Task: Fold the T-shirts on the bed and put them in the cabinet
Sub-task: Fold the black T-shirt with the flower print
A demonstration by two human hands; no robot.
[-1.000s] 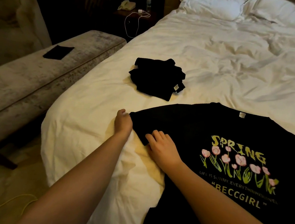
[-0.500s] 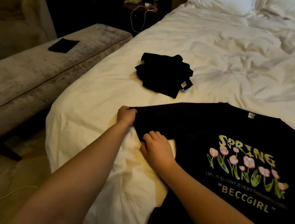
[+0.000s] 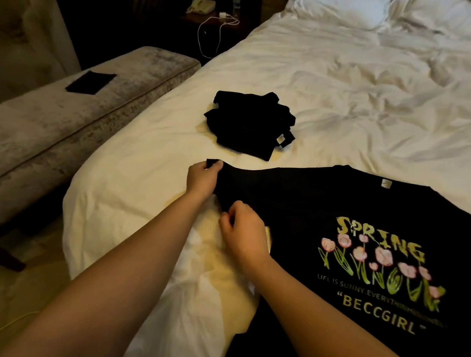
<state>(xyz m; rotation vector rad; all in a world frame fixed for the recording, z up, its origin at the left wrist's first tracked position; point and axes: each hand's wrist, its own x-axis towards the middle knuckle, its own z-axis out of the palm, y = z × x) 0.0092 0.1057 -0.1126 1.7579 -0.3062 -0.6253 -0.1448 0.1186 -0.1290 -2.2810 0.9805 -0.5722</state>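
Head view: bench (image 3: 62,123), perhaps phone (image 3: 91,82), bedside.

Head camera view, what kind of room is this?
Probably a hotel bedroom: a bed with white linen and pillows, a corded phone on the nightstand, and an upholstered bench alongside the bed.

The T-shirt (image 3: 298,201) at lower right is matt black cloth with a printed design (pink and yellow-green). The bed (image 3: 350,88) sheet is white, creased cloth. The bench (image 3: 48,122) at left looks like mottled velvety upholstery.
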